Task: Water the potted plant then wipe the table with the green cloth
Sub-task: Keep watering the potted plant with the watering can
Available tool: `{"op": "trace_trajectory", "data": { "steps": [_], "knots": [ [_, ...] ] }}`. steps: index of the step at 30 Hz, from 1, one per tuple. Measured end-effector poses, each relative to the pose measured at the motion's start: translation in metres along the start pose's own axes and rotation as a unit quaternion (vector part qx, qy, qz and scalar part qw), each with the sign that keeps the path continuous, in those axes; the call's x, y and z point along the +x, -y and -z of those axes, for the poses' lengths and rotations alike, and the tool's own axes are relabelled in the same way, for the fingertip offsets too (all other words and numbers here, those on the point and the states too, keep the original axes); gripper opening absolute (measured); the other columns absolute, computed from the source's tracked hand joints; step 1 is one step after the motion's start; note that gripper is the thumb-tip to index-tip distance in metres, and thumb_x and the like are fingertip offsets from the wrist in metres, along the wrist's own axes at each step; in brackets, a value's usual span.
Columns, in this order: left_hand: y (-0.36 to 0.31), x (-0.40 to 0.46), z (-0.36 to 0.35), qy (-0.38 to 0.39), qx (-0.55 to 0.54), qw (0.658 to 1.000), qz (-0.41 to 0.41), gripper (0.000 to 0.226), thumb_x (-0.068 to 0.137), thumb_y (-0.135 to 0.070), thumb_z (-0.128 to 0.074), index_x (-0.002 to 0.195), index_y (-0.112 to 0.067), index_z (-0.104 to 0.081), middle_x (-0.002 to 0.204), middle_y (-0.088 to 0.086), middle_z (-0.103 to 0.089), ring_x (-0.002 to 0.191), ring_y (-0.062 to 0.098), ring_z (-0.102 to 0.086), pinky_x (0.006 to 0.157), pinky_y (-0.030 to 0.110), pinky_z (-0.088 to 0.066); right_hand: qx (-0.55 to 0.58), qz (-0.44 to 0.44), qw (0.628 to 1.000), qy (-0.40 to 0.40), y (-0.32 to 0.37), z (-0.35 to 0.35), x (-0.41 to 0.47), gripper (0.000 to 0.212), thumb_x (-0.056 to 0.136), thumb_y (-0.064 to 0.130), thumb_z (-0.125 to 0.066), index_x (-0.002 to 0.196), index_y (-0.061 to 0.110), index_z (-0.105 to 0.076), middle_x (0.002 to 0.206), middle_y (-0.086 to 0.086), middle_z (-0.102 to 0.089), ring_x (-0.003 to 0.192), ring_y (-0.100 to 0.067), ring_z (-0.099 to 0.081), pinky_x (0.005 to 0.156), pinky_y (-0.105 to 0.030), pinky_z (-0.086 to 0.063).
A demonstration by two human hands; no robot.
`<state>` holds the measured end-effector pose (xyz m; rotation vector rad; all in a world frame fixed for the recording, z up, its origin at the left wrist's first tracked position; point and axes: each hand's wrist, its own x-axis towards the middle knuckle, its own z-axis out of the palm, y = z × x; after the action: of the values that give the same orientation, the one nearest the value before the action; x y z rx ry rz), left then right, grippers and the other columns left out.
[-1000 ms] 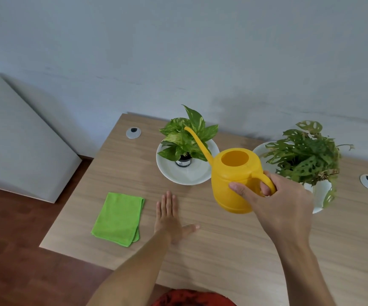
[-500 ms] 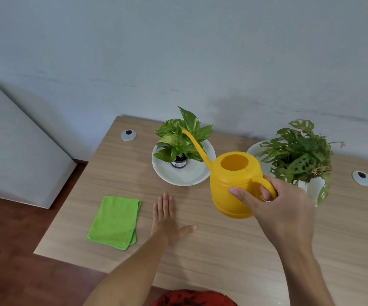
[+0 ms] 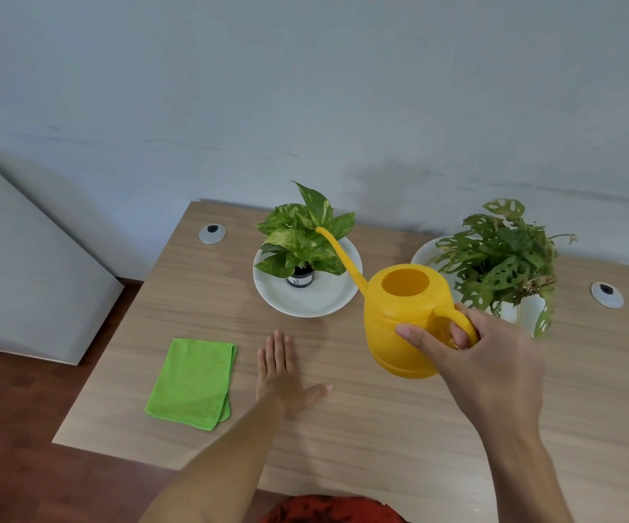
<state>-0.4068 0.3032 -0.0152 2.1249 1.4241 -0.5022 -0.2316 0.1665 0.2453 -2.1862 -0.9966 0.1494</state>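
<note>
My right hand (image 3: 482,360) grips the handle of a yellow watering can (image 3: 399,315), held above the wooden table (image 3: 362,420). Its long thin spout reaches up and left, with the tip among the leaves of a small potted plant (image 3: 299,239) that stands in a white saucer (image 3: 324,300). No water stream is visible. My left hand (image 3: 282,371) rests flat on the table, fingers straight, just right of a folded green cloth (image 3: 192,379) near the front left edge.
A second, larger plant (image 3: 501,258) with holed leaves stands in a white pot at the back right, just behind my right hand. Two round grey cable grommets (image 3: 212,233) (image 3: 606,294) sit in the tabletop. A grey panel (image 3: 22,266) leans left of the table.
The watering can and my right hand stay almost where they were, spout still at the small plant. My left hand has not moved. The view has shifted slightly.
</note>
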Motion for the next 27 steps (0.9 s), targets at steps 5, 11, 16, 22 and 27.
{"op": "trace_trajectory", "data": {
  "steps": [5,11,16,22,27],
  "knots": [
    [0.000,0.001,0.000,-0.001,0.005,1.000,0.003,0.133,0.074,-0.094,-0.037,0.142,-0.008,0.039,0.149,0.010,0.050,0.141,0.023,0.044,0.120,0.046,0.023,-0.018,-0.005,1.000,-0.012,-0.007,0.001,0.004,0.065,0.061,0.060,-0.081,0.055,0.008,-0.042,0.048,0.002,-0.040,0.049,-0.018,-0.040,0.047,-0.030,-0.030],
    [-0.001,0.002,0.000,0.007,0.006,1.000,0.006,0.136,0.072,-0.095,-0.036,0.144,-0.008,0.038,0.151,0.010,0.049,0.141,0.023,0.045,0.120,0.046,0.023,-0.022,-0.007,0.999,-0.024,-0.007,0.000,0.008,0.065,0.064,0.057,-0.082,0.054,0.010,-0.039,0.048,0.003,-0.038,0.047,-0.014,-0.036,0.047,-0.028,-0.025],
    [0.000,0.001,0.001,0.010,0.008,1.000,0.006,0.136,0.072,-0.095,-0.037,0.143,-0.008,0.039,0.150,0.010,0.050,0.141,0.023,0.045,0.120,0.047,0.022,-0.017,-0.005,1.000,-0.023,-0.004,-0.003,0.014,0.067,0.064,0.058,-0.082,0.054,0.019,-0.029,0.048,0.004,-0.037,0.047,-0.016,-0.037,0.047,-0.029,-0.025],
    [-0.001,0.001,0.001,0.009,0.007,1.000,0.007,0.137,0.072,-0.095,-0.038,0.148,-0.008,0.035,0.151,0.010,0.049,0.140,0.023,0.045,0.120,0.046,0.023,-0.014,-0.003,1.000,-0.023,0.003,-0.006,0.023,0.066,0.063,0.059,-0.081,0.054,0.018,-0.030,0.047,0.004,-0.039,0.047,-0.017,-0.038,0.047,-0.030,-0.029],
    [0.001,0.001,0.000,0.007,-0.002,1.000,0.005,0.137,0.071,-0.095,-0.040,0.148,-0.009,0.036,0.151,0.008,0.050,0.139,0.022,0.046,0.120,0.047,0.022,-0.007,0.002,1.000,-0.020,0.010,-0.010,0.030,0.066,0.063,0.058,-0.082,0.054,0.019,-0.030,0.047,0.005,-0.039,0.046,-0.014,-0.036,0.047,-0.029,-0.026]
  ]
}}
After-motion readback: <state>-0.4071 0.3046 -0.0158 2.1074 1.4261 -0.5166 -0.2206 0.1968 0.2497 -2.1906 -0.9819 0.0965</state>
